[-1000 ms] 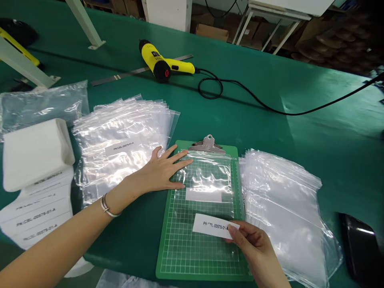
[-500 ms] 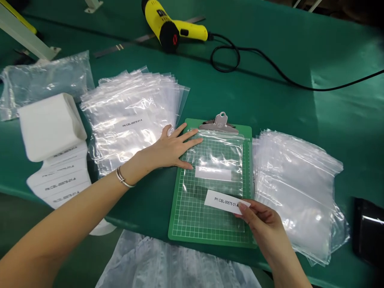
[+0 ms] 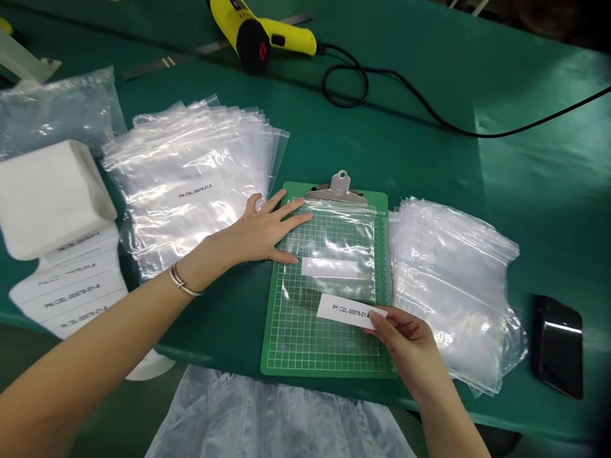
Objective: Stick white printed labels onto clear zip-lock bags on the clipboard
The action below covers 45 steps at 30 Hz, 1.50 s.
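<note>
The left hand (image 3: 258, 232) lies flat and open, fingers spread, pressing down at the left edge of a clear zip-lock bag (image 3: 334, 242). The bag sits on a green gridded clipboard (image 3: 329, 367) with a steel clip (image 3: 337, 189), near the front edge of the green cloth-covered worktop (image 3: 453, 95). The right hand (image 3: 405, 340) is almost closed, its thumb and fingers pinching the right end of a white printed label (image 3: 341, 312) marked PN:CBL-00578-01-A. The label is over the lower part of the bag, though I cannot tell whether it touches it. Higher on the bag is a blank white patch.

To the left of the clipboard lies a fanned stack of clear bags (image 3: 181, 165), the top one already carrying a printed label. To the right lies a second stack of clear bags (image 3: 453, 286), with no label showing on top. So, as far as the pictures show, some bags look labelled and others look left to do.

A white roll of labels (image 3: 48, 197) with a printed strip (image 3: 71, 286) sits near the left edge. A black phone (image 3: 557, 346) lies towards the right, and a yellow heat gun (image 3: 252, 35) rests by the far edge.
</note>
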### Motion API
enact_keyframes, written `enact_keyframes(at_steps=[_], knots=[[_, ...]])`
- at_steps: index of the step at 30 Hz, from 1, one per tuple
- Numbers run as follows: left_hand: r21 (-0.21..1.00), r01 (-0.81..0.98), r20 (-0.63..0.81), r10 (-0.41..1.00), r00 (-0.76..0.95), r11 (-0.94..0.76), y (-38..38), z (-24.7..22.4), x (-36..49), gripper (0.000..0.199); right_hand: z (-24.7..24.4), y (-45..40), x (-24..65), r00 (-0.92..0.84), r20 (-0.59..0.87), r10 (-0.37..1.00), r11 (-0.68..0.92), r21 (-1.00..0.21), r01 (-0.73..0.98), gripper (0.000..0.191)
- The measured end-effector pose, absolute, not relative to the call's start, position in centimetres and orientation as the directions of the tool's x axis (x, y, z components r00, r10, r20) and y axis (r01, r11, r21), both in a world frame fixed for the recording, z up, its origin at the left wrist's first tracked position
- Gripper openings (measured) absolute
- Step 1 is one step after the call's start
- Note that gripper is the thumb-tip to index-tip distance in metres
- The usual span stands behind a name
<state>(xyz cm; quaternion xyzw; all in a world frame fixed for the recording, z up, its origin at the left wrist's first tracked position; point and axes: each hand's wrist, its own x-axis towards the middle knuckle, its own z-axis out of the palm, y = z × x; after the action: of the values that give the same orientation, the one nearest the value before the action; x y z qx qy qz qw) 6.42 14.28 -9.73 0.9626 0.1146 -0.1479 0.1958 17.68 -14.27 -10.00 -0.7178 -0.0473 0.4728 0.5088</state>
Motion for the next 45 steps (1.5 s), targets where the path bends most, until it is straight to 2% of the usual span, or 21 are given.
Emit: enact_keyframes(at_steps=[6,13,21,28,33,41,45], knots=[[0.333,0.314,-0.376,0.180,0.909,-0.889,14.0,-9.0,6.6,0.083,-10.1,-14.4,17.9,0.536,-0.646,0.544,-0.503,-0.762,-0.407,0.033],[0.363,0.287,-0.338,0.162,0.927,-0.887,14.1,-9.4,6.4,0.083,-9.2,-13.5,16.8,0.633,-0.630,0.451,-0.478,-0.769,-0.425,0.035],[0.346,0.279,-0.329,0.162,0.930,-0.896,14.0,-9.3,6.4,0.084,-9.3,-13.7,16.9,0.621,-0.643,0.449,-0.496,-0.757,-0.425,0.036],[0.312,0.291,-0.343,0.178,0.922,-0.904,13.9,-9.0,6.5,0.083,-9.5,-13.7,17.1,0.610,-0.623,0.489,-0.495,-0.775,-0.394,0.032],[0.304,0.299,-0.355,0.184,0.917,-0.904,13.8,-9.0,6.7,0.083,-10.1,-14.0,17.8,0.530,-0.634,0.563,-0.521,-0.770,-0.368,0.032],[0.273,0.286,-0.346,0.183,0.920,-0.919,13.8,-9.1,6.7,0.083,-8.2,-12.6,19.4,0.631,-0.579,0.517,-0.315,-0.814,-0.489,0.025],[0.273,0.273,-0.333,0.176,0.927,-0.923,13.9,-9.6,6.5,0.091,-7.4,-10.2,20.4,0.587,-0.598,0.546,-0.331,-0.797,-0.505,0.028]])
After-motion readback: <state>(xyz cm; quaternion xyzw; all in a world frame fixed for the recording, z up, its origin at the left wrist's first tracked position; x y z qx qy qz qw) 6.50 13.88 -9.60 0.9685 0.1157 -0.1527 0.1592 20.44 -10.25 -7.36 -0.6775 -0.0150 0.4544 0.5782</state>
